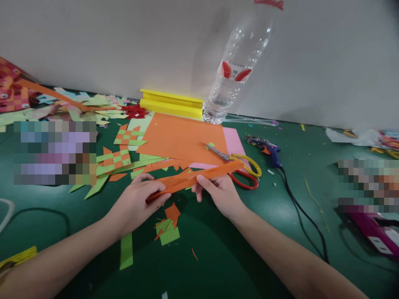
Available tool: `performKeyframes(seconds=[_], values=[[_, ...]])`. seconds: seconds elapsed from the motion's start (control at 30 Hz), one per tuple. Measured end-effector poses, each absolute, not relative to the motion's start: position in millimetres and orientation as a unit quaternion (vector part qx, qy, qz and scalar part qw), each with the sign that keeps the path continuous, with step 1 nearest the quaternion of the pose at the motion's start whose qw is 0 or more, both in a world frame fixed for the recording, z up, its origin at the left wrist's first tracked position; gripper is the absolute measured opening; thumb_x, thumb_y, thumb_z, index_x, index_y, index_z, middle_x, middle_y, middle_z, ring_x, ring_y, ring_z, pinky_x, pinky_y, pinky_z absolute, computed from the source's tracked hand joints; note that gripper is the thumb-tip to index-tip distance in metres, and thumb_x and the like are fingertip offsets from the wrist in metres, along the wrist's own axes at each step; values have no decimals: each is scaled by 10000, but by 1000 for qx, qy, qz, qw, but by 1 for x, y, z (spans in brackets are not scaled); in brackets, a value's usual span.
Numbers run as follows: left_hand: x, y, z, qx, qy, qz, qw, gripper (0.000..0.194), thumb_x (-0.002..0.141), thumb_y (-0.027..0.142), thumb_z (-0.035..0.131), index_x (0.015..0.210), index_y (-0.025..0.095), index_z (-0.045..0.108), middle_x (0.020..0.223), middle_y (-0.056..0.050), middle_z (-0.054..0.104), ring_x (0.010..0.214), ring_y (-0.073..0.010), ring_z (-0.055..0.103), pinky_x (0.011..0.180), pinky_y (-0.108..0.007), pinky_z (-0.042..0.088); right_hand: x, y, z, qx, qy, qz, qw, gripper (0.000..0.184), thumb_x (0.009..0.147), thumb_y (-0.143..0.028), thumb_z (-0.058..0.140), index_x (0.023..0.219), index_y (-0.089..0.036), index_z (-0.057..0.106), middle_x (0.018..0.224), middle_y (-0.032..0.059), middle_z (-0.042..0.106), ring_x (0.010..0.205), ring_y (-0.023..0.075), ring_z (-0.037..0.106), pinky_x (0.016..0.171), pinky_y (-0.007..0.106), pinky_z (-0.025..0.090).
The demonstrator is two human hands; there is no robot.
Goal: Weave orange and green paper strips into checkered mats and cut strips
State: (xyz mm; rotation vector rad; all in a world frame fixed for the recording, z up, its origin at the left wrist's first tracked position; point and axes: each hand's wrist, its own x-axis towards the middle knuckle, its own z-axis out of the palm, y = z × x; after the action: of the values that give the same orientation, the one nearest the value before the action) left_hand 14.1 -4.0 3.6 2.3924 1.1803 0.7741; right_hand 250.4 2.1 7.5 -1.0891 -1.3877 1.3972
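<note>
Between my two hands an orange paper strip [183,180] is held up at a slight tilt, its right end higher. My left hand [139,199] pinches its left end. The thumb of my right hand [220,191] presses the strip against the fingers nearer its right end. Just behind the right hand lie scissors [256,165] with one yellow and one red handle loop, blades on an orange paper sheet [183,135]. Woven green and orange paper pieces [114,160] lie beyond my left hand. Below the strip are a green paper scrap [168,232] and an orange one [173,214].
A tall clear water bottle [232,70] leans against the wall beside folded yellow paper [171,104]. A blue glue gun [271,151] with a black cord is at right. Coloured paper strips [71,106] pile up at far left. A magenta power strip [370,228] sits at the right edge.
</note>
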Motion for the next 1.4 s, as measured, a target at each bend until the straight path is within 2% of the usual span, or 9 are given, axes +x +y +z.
performKeyframes(seconds=[0.27, 0.4, 0.57, 0.83, 0.97, 1.07, 1.17, 1.27, 1.4], values=[[14, -4, 5, 843, 413, 277, 204, 283, 977, 380, 446, 769, 237, 573, 620, 39, 665, 653, -167, 601, 904, -364, 472, 252, 2, 0, -431, -526, 571, 461, 382, 896, -473, 598, 677, -168, 669, 615, 8, 668, 453, 85, 575, 508, 256, 448], [14, -4, 7, 835, 428, 268, 221, 303, 973, 396, 453, 737, 237, 558, 617, 31, 675, 704, -185, 606, 893, -376, 477, 253, 2, -1, -473, -501, 506, 519, 407, 893, -474, 604, 614, -179, 633, 521, -8, 603, 443, 87, 520, 516, 270, 437], [15, -5, 8, 824, 446, 262, 231, 359, 960, 421, 464, 666, 240, 560, 615, 11, 677, 839, -222, 616, 859, -375, 492, 251, 1, 0, -527, -474, 408, 575, 374, 878, -484, 613, 634, -203, 581, 582, -7, 601, 441, 84, 473, 476, 277, 412], [12, -4, 10, 811, 476, 257, 223, 417, 928, 460, 501, 584, 242, 587, 615, -5, 679, 927, -248, 639, 786, -353, 526, 252, 6, 0, -532, -431, 401, 608, 382, 894, -489, 583, 634, -221, 502, 543, -33, 520, 433, 77, 422, 447, 280, 349], [10, 0, 16, 777, 493, 302, 250, 304, 940, 388, 464, 757, 241, 657, 658, -13, 701, 763, -206, 669, 633, -293, 527, 253, 10, 2, -520, -396, 421, 629, 347, 895, -445, 579, 645, -221, 496, 579, -28, 529, 424, 71, 398, 443, 285, 334], [9, 2, 21, 723, 518, 336, 311, 241, 927, 396, 488, 880, 216, 642, 666, -11, 705, 603, -172, 649, 538, -267, 502, 253, 12, 3, -514, -385, 425, 638, 326, 878, -439, 597, 659, -218, 501, 593, -33, 525, 419, 64, 378, 453, 283, 347], [9, 2, 22, 635, 549, 400, 367, 216, 919, 394, 526, 973, 206, 617, 611, 19, 645, 506, -134, 579, 504, -250, 481, 253, 12, 2, -520, -406, 417, 625, 326, 871, -433, 610, 651, -218, 501, 550, -59, 462, 419, 59, 356, 474, 275, 366], [7, 2, 17, 543, 571, 484, 380, 203, 909, 341, 570, 1076, 229, 598, 550, 65, 527, 477, -110, 483, 469, -229, 417, 254, 11, 1, -525, -431, 415, 606, 363, 855, -417, 638, 610, -219, 459, 520, -76, 416, 416, 55, 344, 477, 265, 364], [5, 11, 11, 425, 570, 598, 371, 158, 886, 240, 598, 1043, 247, 616, 592, 70, 469, 555, -103, 467, 535, -241, 406, 255, 9, -2, -517, -448, 434, 587, 400, 857, -420, 642, 581, -222, 431, 457, -82, 380, 423, 66, 360, 474, 255, 345]])
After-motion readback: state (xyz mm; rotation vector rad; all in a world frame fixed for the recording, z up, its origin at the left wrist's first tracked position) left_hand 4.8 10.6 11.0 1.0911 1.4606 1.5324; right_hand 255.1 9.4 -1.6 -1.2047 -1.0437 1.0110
